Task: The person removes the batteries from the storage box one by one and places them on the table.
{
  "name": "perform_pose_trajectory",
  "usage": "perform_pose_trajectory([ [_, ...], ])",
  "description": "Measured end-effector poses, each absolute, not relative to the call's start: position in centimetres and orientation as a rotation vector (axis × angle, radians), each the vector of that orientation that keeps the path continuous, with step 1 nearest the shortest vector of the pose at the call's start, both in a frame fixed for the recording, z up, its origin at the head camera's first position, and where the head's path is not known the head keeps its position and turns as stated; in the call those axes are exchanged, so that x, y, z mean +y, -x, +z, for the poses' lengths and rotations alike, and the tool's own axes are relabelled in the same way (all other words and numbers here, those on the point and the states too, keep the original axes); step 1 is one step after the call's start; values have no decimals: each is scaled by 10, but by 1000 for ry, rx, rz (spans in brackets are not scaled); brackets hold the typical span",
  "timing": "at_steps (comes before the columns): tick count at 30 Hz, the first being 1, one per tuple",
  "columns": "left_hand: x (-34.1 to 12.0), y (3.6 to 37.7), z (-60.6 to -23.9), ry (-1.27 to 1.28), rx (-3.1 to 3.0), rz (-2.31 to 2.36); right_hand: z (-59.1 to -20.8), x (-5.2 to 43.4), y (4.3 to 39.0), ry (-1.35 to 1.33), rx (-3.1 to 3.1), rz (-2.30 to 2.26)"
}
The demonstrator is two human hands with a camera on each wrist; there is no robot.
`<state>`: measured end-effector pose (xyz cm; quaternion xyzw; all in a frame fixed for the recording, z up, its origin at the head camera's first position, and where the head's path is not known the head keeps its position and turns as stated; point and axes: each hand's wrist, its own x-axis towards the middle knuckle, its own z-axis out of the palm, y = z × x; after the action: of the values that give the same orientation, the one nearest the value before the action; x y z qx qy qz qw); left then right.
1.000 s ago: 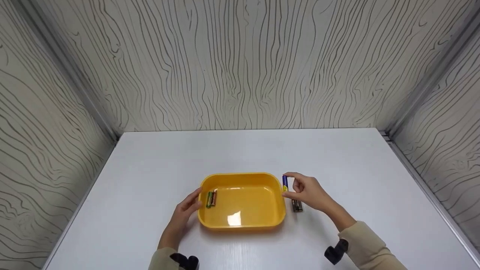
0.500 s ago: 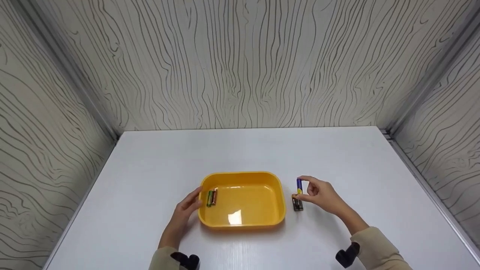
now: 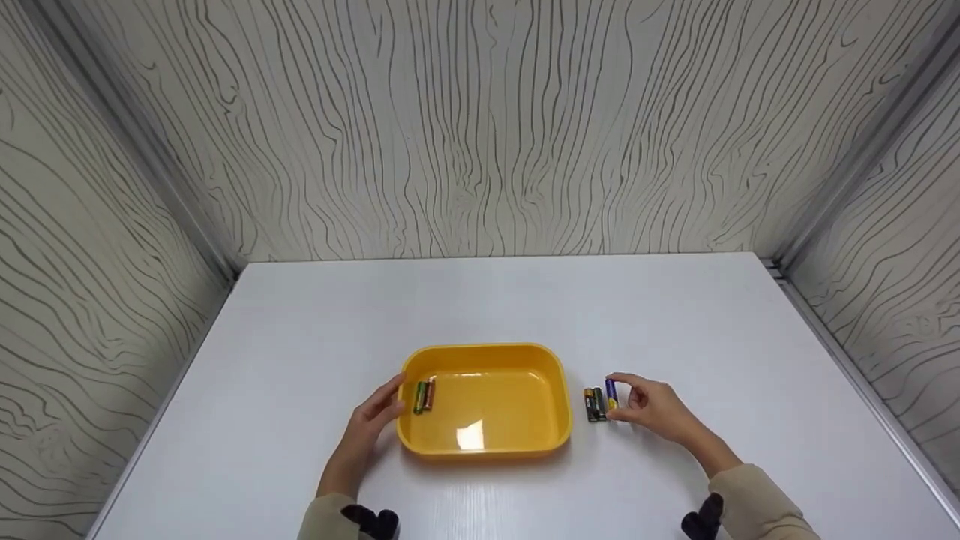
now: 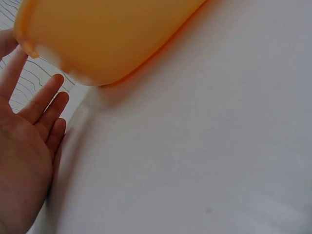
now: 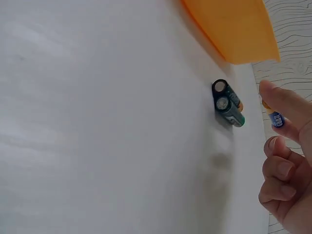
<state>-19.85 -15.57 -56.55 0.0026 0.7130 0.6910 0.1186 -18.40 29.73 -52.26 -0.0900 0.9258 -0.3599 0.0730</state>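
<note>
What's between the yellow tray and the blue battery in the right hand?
Two dark batteries lie side by side on the table, between the tray and the blue battery pinched by the right hand. Head view shows it.

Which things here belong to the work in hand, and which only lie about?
In the work:
- blue battery, pinched by the right hand
- two batteries on the table beside it
- yellow tray, touched by the left hand
- two batteries in the tray

Lying about:
- only the white table itself
</note>
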Motion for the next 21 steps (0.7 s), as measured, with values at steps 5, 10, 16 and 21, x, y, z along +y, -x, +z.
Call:
perform_pose_trajectory([
  [5,-156,198,-566,-8,2090,2009,-530,300,182,214,2771,-1043],
  [10,-157,198,-568,-12,2083,2011,-534,300,182,196,2759,-1032],
  [16,-156,198,-567,-3,2084,2007,-536,302,181,205,2756,-1029],
  [21,-156,198,-566,6,2084,2016,-538,304,181,217,2764,-1025],
])
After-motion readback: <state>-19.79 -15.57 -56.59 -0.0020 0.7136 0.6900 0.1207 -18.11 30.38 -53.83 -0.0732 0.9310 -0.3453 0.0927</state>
